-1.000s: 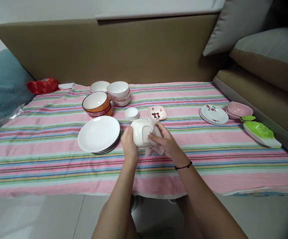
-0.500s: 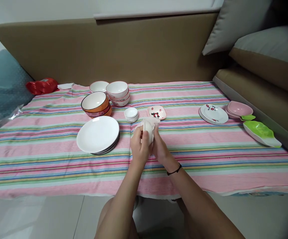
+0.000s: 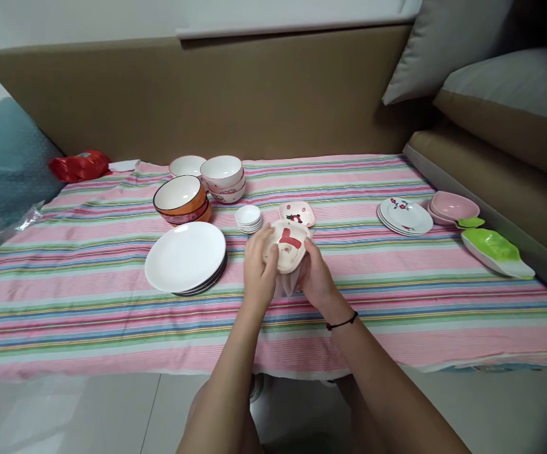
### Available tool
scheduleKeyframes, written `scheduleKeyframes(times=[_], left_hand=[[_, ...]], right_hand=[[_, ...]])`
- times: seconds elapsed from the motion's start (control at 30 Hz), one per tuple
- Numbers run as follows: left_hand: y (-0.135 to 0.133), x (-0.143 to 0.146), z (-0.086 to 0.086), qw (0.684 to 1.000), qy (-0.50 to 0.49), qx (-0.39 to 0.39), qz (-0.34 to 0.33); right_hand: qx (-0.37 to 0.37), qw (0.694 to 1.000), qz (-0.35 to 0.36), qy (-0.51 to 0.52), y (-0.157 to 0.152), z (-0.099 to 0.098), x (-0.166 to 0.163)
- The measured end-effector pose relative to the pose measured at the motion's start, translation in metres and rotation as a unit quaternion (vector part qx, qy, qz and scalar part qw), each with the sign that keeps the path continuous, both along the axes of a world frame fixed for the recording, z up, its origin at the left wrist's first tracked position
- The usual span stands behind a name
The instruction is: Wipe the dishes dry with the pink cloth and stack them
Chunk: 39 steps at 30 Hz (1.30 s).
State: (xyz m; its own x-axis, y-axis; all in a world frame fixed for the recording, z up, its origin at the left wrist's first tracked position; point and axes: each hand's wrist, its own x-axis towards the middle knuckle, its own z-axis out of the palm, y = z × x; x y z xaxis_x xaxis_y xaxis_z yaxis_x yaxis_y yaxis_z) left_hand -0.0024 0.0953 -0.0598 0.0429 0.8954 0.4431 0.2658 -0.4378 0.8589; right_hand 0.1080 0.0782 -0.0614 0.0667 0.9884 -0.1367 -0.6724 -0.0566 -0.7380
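Between my two hands a small cream dish (image 3: 288,247) with a red pattern is held up over the cloth, its inside tilted toward me. My left hand (image 3: 260,265) grips its left edge, thumb over the rim. On the other edge my right hand (image 3: 319,277) is closed, with a pale thin cloth or tissue (image 3: 286,285) hanging beneath the dish. Just behind lies a similar patterned dish (image 3: 298,213), partly covered by the held one. A stack of little white bowls (image 3: 248,216) stands to the left of it.
Large white plates (image 3: 185,257), orange bowls (image 3: 181,195) and white bowls (image 3: 223,171) are stacked at left. Flowered plates (image 3: 404,215), pink bowls (image 3: 455,207) and a green leaf-shaped dish (image 3: 493,249) sit at right on the striped cloth (image 3: 368,302). A red bundle (image 3: 81,166) lies far left.
The held dish has turned from edge-on so that its red-patterned inside now shows. My hands have spread apart to its two sides, and the pale cloth hangs below.
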Motion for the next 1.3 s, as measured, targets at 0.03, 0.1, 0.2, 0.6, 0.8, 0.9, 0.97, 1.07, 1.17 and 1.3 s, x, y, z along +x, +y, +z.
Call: scheduleKeyframes(times=[0.03,0.1,0.2,0.6,0.8,0.9,0.97,1.07,1.17,1.3], left_hand=[[0.001,0.000,-0.001,0.998,-0.032,-0.031,0.042],[0.004,0.001,-0.003,0.979,-0.143,-0.135,0.049],[0.007,0.002,-0.003,0.903,-0.338,-0.261,-0.051],[0.007,0.004,-0.009,0.842,-0.459,-0.263,0.105],[0.007,-0.001,-0.007,0.884,-0.408,-0.221,0.053],[0.005,-0.005,-0.005,0.899,-0.383,-0.210,0.042],[0.005,-0.008,-0.006,0.912,-0.356,-0.200,0.037],[0.003,-0.015,-0.005,0.941,-0.298,-0.157,0.044],[0.001,-0.019,-0.002,0.960,-0.248,-0.117,0.062],[-0.001,-0.022,-0.001,0.959,-0.240,-0.131,0.071]], right_hand=[[0.003,1.000,-0.001,-0.004,0.000,0.002,0.002],[0.015,1.000,0.002,-0.025,0.000,0.004,0.005],[0.016,0.997,-0.005,-0.070,0.000,0.002,0.008],[0.127,0.942,-0.157,-0.267,-0.018,-0.002,0.025],[0.298,0.772,0.038,-0.560,-0.025,-0.004,0.019],[0.300,0.684,0.068,-0.662,-0.024,-0.012,0.015],[0.309,0.644,0.093,-0.694,-0.024,-0.017,0.013],[0.279,0.605,0.055,-0.744,-0.023,-0.024,0.011],[0.226,0.575,0.032,-0.786,-0.022,-0.025,0.007],[0.268,0.593,0.061,-0.757,-0.028,-0.021,-0.003]])
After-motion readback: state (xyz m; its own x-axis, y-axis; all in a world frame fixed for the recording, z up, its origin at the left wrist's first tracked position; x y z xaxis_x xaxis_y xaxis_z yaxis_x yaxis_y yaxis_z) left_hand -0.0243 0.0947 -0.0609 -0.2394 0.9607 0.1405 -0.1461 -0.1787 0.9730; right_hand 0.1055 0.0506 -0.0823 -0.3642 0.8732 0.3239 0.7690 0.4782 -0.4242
